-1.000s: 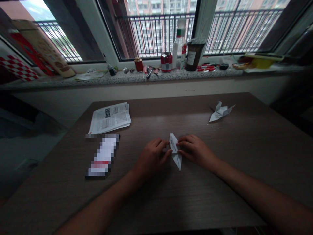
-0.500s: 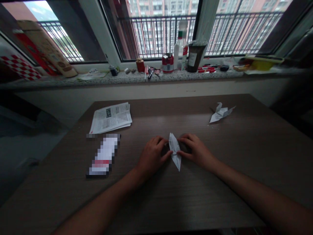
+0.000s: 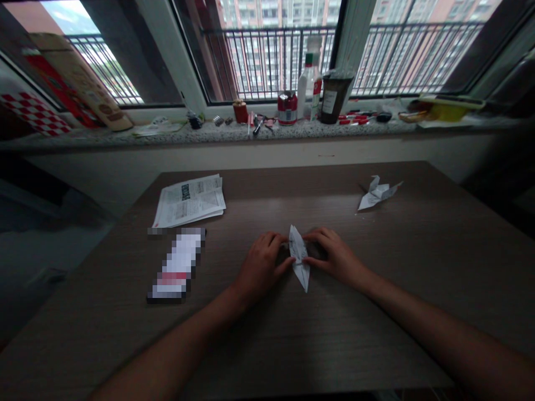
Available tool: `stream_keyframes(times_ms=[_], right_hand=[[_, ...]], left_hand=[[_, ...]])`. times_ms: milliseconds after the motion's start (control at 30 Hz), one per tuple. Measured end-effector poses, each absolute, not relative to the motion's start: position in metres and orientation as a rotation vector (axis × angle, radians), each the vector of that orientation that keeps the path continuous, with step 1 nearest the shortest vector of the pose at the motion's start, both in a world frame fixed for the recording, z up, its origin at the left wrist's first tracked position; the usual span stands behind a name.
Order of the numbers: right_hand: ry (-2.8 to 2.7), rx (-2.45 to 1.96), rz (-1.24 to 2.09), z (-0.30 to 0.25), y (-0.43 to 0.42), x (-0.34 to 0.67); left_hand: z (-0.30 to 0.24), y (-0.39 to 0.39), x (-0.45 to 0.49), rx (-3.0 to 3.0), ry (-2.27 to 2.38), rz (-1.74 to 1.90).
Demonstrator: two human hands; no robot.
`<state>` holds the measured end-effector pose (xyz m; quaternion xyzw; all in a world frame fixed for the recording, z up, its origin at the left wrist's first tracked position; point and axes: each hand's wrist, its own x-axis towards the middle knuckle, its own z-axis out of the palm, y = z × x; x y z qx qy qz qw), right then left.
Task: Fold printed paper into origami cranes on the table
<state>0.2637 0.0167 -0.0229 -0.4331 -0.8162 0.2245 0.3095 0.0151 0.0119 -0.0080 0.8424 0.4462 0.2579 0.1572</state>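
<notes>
A narrow, diamond-shaped piece of folded paper (image 3: 299,260), white with faint print, points away from me near the middle of the table. My left hand (image 3: 262,262) grips its left edge with thumb and fingertips. On the opposite edge, my right hand (image 3: 333,257) pinches the same paper, its thumb close to the left thumb. The far end of the paper is split into two tips; the near end comes to one point. At the back right sits a finished-looking paper crane (image 3: 378,192), apart from both hands.
Folded newspaper sheets (image 3: 190,201) lie at the back left of the brown table (image 3: 267,345). Nearer is a phone (image 3: 178,264) with a blurred-out screen. Along the windowsill (image 3: 167,137) stand a red can (image 3: 287,108), bottles (image 3: 308,89), a dark cup (image 3: 334,97) and small items.
</notes>
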Motion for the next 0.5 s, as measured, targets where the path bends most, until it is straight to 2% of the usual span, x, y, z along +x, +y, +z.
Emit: stream_keyframes(times_ms=[500], right_hand=[[-2.168,-1.201,0.708,-0.0182,0.0187,0.2645]], left_hand=[[-0.0123,0.0137,0.0156,2.369,1.178,0.802]])
